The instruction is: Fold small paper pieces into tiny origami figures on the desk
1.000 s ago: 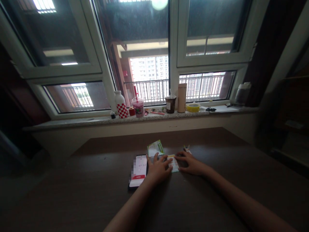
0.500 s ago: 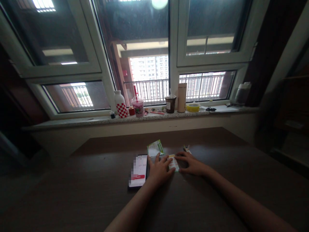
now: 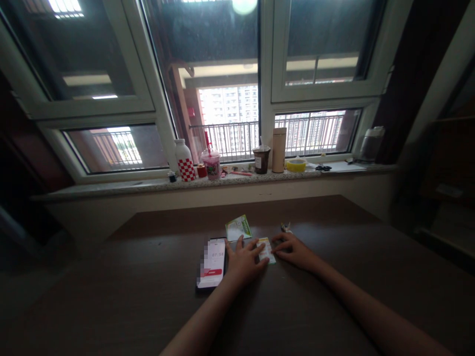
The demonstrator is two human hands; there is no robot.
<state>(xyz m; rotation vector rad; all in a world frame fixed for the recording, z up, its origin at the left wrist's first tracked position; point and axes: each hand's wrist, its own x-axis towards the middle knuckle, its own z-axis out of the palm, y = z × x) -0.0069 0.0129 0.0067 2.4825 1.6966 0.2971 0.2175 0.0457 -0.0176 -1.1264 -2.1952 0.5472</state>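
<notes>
My left hand [image 3: 244, 260] lies flat on the dark brown table [image 3: 111, 296], fingers spread, its fingertips on the left edge of a small pale card [image 3: 267, 249]. My right hand [image 3: 293, 250] rests just right of that card, fingers stretched toward it and touching its right side. A phone [image 3: 213, 262] with a lit white and red screen lies just left of my left hand. A green and white packet [image 3: 238, 228] lies behind the hands. A small dark object [image 3: 285, 227] sits beyond my right hand.
A stone windowsill [image 3: 129, 185] runs behind the table. On it stand a red-checked white bottle [image 3: 185, 160], a pink drink cup [image 3: 212, 163], a dark cup [image 3: 261, 159], a tan flask [image 3: 278, 150], a yellow tape roll [image 3: 296, 164] and a kettle [image 3: 371, 144].
The card between my hands has become narrower, with less of it showing. My right hand has drawn slightly to the right. The phone and the green packet have stayed put.
</notes>
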